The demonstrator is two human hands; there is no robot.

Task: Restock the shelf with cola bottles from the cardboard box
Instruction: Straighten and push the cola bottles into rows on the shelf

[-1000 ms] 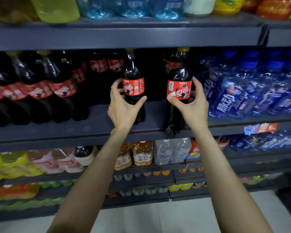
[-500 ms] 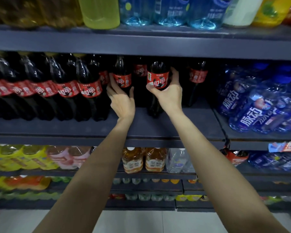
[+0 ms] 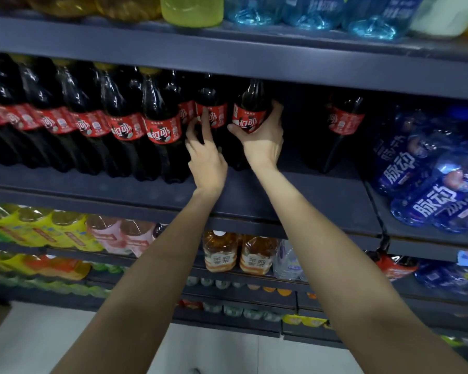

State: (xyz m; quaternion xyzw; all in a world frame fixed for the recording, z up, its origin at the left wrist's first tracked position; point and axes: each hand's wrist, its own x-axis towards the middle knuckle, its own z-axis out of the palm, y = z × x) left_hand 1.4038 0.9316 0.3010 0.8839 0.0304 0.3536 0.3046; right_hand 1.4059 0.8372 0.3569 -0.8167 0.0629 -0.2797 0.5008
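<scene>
my right grip [image 3: 262, 139] clasped a cola bottle [image 3: 250, 114] at its label, standing on the shelf [image 3: 322, 195]; left grip [image 3: 207, 157] released, fingertips on the neighbouring bottle [image 3: 211, 112]. full, heavy, slick plastic; labelled waist held best.

**Dim aisle, deep shadow under shelves, soft edges**

Overall exposure low; light seems to come from above and behind the camera. The forearms and the floor [image 3: 227, 352] at bottom are the brightest areas. The back of the cola shelf [image 3: 308, 195] is near black, detail lost right of the right hand [image 3: 262, 141]. Specular streaks on the cola bottles [image 3: 160, 122] and on the clear blue bottles [image 3: 316, 12] along the top edge. Wide-angle distortion: shelf edges bow and tilt toward the corners. Left-edge labels smeared, blue drink packs [image 3: 430, 190] at right soft. Lower shelves out of focus. Left hand [image 3: 206, 157] slightly motion-blurred at the fingers.
</scene>
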